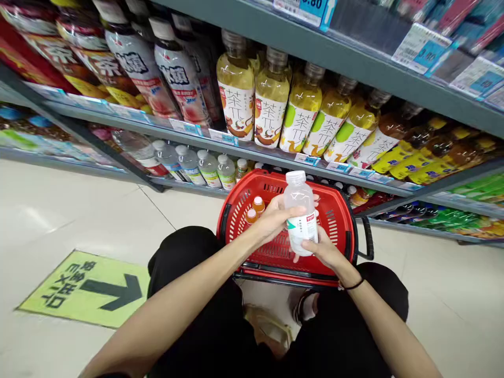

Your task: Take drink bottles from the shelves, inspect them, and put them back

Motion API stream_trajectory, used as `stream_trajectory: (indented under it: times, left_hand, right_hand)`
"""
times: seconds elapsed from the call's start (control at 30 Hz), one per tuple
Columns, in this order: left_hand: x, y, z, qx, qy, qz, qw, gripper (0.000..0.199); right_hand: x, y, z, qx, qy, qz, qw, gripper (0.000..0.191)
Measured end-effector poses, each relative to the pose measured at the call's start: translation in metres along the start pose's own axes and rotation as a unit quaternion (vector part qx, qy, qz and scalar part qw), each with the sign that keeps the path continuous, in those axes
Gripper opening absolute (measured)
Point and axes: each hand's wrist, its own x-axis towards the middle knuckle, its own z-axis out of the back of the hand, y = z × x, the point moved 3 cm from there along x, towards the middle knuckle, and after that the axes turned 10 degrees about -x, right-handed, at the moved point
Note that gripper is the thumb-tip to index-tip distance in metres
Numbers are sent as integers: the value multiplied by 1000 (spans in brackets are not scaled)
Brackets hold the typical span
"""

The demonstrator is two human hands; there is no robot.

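I hold a clear plastic bottle (300, 215) with a white cap and a white-and-green label, upright over a red shopping basket (339, 210). My left hand (273, 219) wraps its upper side from the left. My right hand (321, 250) grips its bottom from below on the right; a black band sits on that wrist. Two small bottles with orange caps (255, 209) stand inside the basket at its left. The basket rests on the floor between my knees, against the shelf.
Shelves of drinks run across the view: yellow tea bottles (271, 97) on the middle shelf, small clear bottles (197, 165) on the low shelf behind the basket. A green floor sticker with a black arrow (90, 287) lies at the left. My knees in black trousers flank the basket.
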Motion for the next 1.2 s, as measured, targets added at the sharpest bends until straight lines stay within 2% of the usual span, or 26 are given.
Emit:
stream_trajectory:
  times: [0.1, 0.17, 0.23, 0.3, 0.37, 0.4, 0.5, 0.7, 0.9, 1.03, 1.2]
  left_hand:
    - [-2, -1, 0, 33, -20, -19, 999, 61]
    - [-2, -2, 1, 49, -42, -24, 998, 62]
    - [-1, -3, 1, 54, -68, -22, 996, 65]
    - [0, -3, 3, 52, -96, -18, 994, 65]
    - [1, -4, 4, 52, -115, -14, 992, 63]
    - [2, -4, 5, 55, -121, -14, 991, 62]
    - [1, -4, 7, 65, -97, -15, 993, 62]
    - [-4, -10, 0, 99, 27, -56, 993, 55]
    - [-4, -13, -3, 146, 86, -75, 983, 50]
    - [-6, -17, -9, 200, 116, -102, 968, 44]
    - [-9, -21, -12, 235, 122, -117, 957, 41]
  right_hand:
    - [-2, -6, -4, -62, -72, 33, 995, 57]
    - [-5, -4, -4, -150, -133, 67, 978, 56]
    - [-8, 2, -2, -276, -199, 93, 936, 57]
    - [-11, 8, 2, -389, -260, 96, 879, 55]
    - [-13, 11, 4, -445, -298, 89, 840, 52]
    - [-13, 12, 5, -454, -307, 88, 832, 51]
    - [-11, 8, 3, -459, -307, 86, 829, 56]
    - [-8, 4, 1, -477, -263, 113, 831, 58]
    - [-11, 2, 5, -502, -280, 114, 810, 60]
    - [-13, -1, 4, -473, -265, 154, 826, 64]
    - [-13, -5, 4, -467, -261, 143, 832, 61]
